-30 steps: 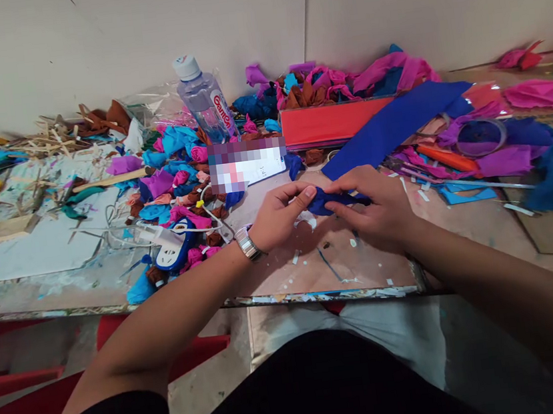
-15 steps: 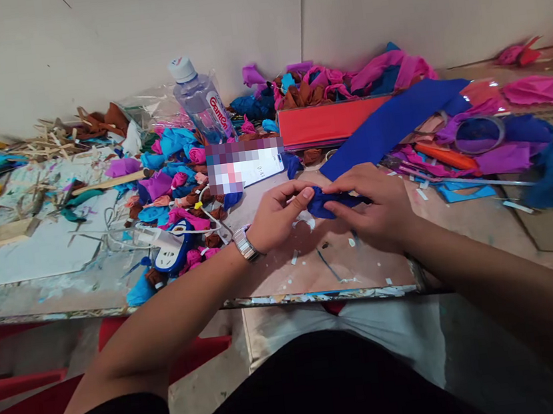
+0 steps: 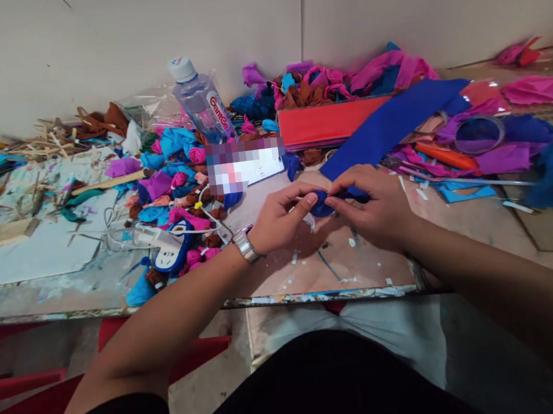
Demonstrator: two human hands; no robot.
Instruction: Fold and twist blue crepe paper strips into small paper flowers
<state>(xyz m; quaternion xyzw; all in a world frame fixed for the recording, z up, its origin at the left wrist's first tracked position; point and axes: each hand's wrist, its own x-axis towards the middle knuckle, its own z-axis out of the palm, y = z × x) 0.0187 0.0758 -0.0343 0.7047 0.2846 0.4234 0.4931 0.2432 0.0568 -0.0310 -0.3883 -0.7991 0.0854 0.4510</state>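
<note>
A small piece of dark blue crepe paper [image 3: 321, 205], gathered and crumpled, is held between my two hands above the table. My left hand [image 3: 285, 216] pinches its left end with thumb and fingertips. My right hand [image 3: 372, 205] grips the other side, thumb and index finger meeting close to the left fingertips. Part of the paper is hidden by the fingers. Just beyond my right hand lies a long strip of blue crepe paper [image 3: 378, 131]. A phone [image 3: 264, 168] lies past my left hand.
Left of my hands sit a power strip [image 3: 171, 252] with white cables and many crumpled paper pieces [image 3: 157, 184]. Behind them stands a water bottle [image 3: 203, 105]. A red box [image 3: 331, 123] is at the back. On the right are a tape roll [image 3: 480, 135] and an orange-handled cutter [image 3: 446, 158].
My fingertips have come closer together on the blue crepe paper, and it looks more tightly gathered. The right hand has shifted slightly left.
</note>
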